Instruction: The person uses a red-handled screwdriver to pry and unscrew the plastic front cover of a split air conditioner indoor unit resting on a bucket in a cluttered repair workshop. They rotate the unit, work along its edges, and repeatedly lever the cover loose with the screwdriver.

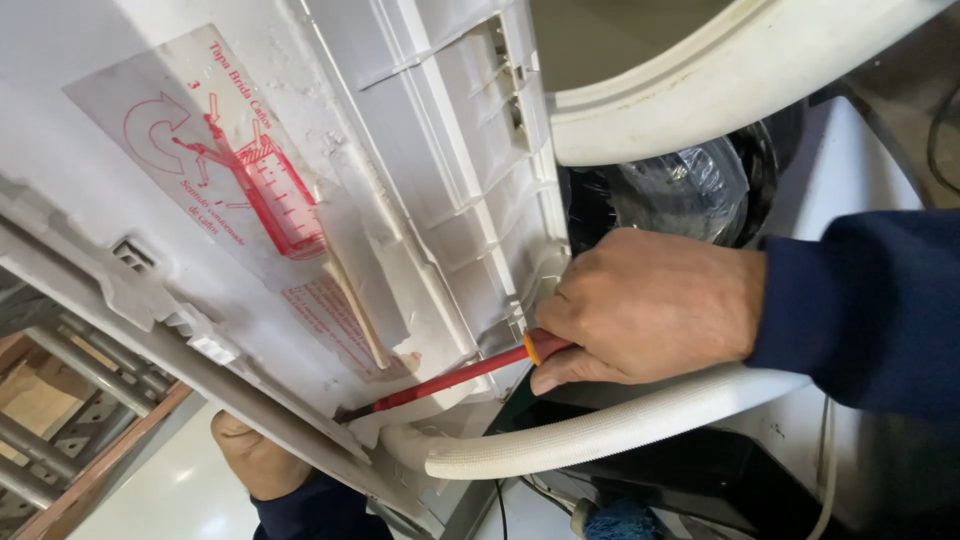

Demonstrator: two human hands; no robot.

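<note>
My right hand (640, 305) grips the handle of a red screwdriver (455, 375). Its shaft points left and down, with the tip at the lower edge of a white plastic appliance panel (400, 170). That panel is tilted up and carries a clear sticker with a red diagram (240, 170). My left hand (255, 460) is below the panel at the bottom left, pressed up against its grey lower edge; its fingers are hidden behind the panel. Both sleeves are dark blue.
A white ribbed hose (600, 430) curves under my right hand. A white round door ring (730, 80) and a dark drum opening with clear plastic (680, 195) lie behind it. Metal bars and a wooden frame (70, 400) show at the lower left.
</note>
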